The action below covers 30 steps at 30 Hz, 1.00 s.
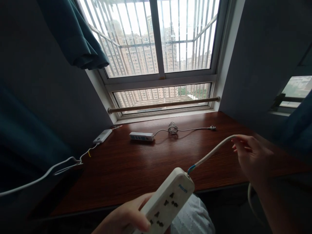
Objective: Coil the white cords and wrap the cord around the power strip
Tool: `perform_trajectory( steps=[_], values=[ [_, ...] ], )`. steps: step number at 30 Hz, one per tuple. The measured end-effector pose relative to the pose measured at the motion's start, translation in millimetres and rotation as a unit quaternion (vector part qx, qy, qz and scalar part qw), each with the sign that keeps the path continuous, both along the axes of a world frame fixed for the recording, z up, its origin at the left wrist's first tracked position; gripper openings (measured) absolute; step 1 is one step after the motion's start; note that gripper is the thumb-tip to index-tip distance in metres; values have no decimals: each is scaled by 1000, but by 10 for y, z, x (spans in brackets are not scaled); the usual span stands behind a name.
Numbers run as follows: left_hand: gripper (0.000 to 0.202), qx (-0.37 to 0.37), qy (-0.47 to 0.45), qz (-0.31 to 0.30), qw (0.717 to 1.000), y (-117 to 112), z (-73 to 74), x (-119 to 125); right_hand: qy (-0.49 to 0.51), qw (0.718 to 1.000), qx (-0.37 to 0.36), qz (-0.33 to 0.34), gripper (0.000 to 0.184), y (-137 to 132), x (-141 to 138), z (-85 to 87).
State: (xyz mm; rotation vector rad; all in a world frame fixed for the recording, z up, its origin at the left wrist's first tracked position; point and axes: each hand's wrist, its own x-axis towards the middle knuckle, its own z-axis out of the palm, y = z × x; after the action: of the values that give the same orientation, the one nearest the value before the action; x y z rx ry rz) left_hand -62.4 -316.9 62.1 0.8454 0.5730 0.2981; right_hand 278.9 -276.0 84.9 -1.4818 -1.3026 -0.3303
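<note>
In the head view my left hand (131,213) is wrapped round a white Philips power strip (168,198), low in the middle, tilted with its sockets facing me. Its lower end runs out of the picture. From the strip's upper end comes a white power cord (214,149), with blue wire showing where it meets the casing. My right hand (253,154) pinches that cord between thumb and fingers, off to the right above the table. Past the hand, the cord hangs down below the table's front edge.
A second power strip (141,136) lies on the brown wooden table (117,175), its cord coiled (173,128) and ending in a plug (213,127). At the left stands a white device (102,136) with cables. Behind are a wooden rail (165,105), a barred window and a blue curtain (75,39).
</note>
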Motion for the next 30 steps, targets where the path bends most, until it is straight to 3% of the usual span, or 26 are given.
perform_trajectory(
  steps=[4,7,8,11,13,15,18,20,23,25,28,30],
  values=[
    [56,53,46,-21,997,-14,15,75,-132,989,-40,-59,32,181,22,34],
    [48,71,1,18,997,-19,44,166,-233,954,-165,-90,33,319,-154,-133],
    [46,71,-23,42,996,7,64,203,-274,937,-206,-72,30,345,-252,-214],
    [41,103,-47,116,987,207,154,314,-370,882,-279,86,23,316,-574,-417],
    [39,190,18,181,965,422,213,375,-408,845,-279,202,21,228,-728,-454],
    [38,267,117,205,934,649,245,421,-439,807,-261,296,16,135,-793,-396],
    [51,345,204,151,904,905,242,470,-476,757,-247,373,9,81,-766,-196],
    [50,409,255,89,872,997,239,498,-472,739,-246,412,10,130,-727,-37],
    [44,468,296,-28,832,1067,286,532,-407,740,-243,477,9,332,-691,186],
    [43,470,295,-128,822,1101,350,545,-316,737,-275,530,10,532,-675,293],
    [44,407,251,-226,849,1127,439,548,-132,696,-342,618,25,839,-655,305],
    [42,362,198,-203,888,1109,467,559,-2,670,-384,635,29,970,-676,166]
  ],
)
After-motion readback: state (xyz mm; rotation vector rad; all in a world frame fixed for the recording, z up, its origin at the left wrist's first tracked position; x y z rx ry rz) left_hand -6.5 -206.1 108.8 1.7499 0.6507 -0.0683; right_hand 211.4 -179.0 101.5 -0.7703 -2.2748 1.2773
